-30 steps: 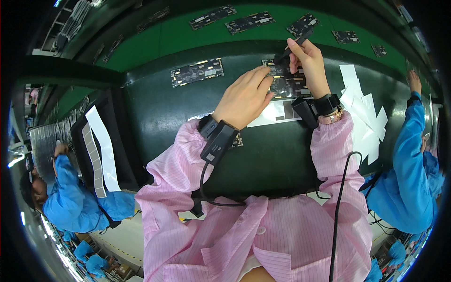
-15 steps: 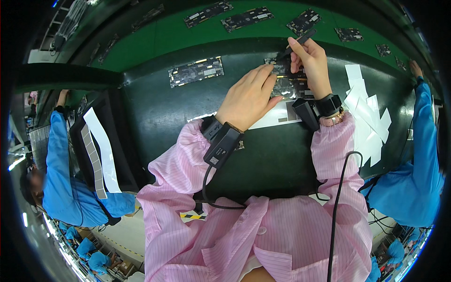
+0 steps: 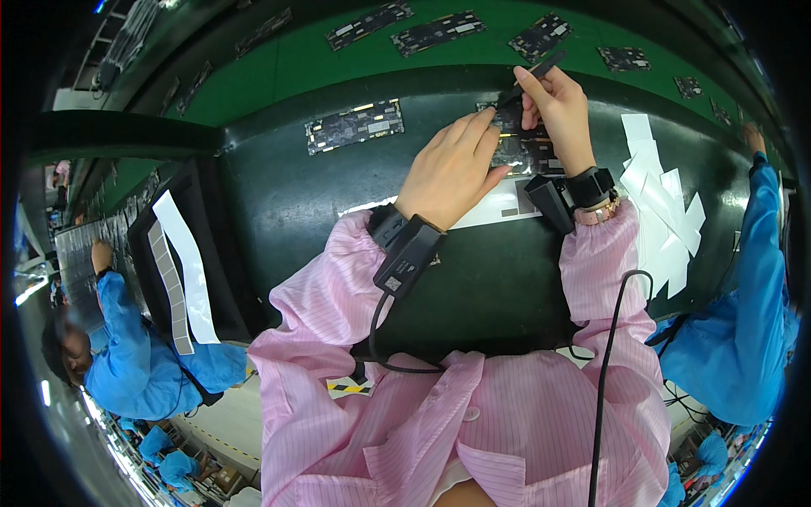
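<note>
A dark circuit board (image 3: 517, 154) lies on the bench before me, partly covered by both hands. My left hand (image 3: 452, 173) rests flat with stretched fingers over the board's left side, fingertips near its upper part. Above the board's right side, my right hand (image 3: 562, 118) is closed around a slim black pen-like tool (image 3: 542, 73), tilted with its upper end to the upper right. The tool's tip, low near the left fingertips, is too dark to make out. Partly under the left wrist and below the board lies a white sheet (image 3: 486, 213) with grey patches.
Another circuit board (image 3: 355, 127) sits to the left on the dark bench (image 3: 270, 194). White paper pieces (image 3: 659, 203) pile up at the right. Beyond the raised edge, a green conveyor belt (image 3: 312, 59) carries several boards. Co-workers in blue sit either side; cables hang from my wrist devices.
The boards on the belt have shifted slightly left. The left co-worker's arm has drawn down toward a tray. My hands have barely moved.
</note>
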Demonstrator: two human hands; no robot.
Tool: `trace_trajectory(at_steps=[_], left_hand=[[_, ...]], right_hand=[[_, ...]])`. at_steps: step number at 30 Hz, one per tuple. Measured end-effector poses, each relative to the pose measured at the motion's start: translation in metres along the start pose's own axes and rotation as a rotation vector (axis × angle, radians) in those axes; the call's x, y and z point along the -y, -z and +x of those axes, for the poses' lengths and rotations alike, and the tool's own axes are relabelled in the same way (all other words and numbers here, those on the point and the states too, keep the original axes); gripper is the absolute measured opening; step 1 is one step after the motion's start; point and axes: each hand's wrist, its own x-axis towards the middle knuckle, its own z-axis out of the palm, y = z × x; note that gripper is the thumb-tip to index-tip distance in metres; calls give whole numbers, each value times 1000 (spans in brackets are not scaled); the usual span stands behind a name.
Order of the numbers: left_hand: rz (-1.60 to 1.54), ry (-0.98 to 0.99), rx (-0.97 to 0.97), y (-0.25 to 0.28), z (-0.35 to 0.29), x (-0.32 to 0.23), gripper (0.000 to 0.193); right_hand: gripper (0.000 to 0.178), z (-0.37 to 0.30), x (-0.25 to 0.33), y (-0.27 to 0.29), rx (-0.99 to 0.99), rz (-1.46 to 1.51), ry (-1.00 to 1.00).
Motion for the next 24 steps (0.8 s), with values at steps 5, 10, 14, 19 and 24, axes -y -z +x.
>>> trace_trajectory(at_steps=[5,10,14,19,24], left_hand=[[32,19,40,1,7,1,42],[-164,15,4,8,1,15,48],[-553,329,122,20,-19,3,59],[-1382,572,80,31,3,0,60],[-1507,794,-58,20,29,12,49]], right_hand=[[26,-5,30,11,-166,9,118],[25,-19,57,51,-145,92,162],[25,-40,27,57,-36,140,-46],[27,-51,11,54,-52,219,-116],[27,-48,9,50,-70,266,-100]])
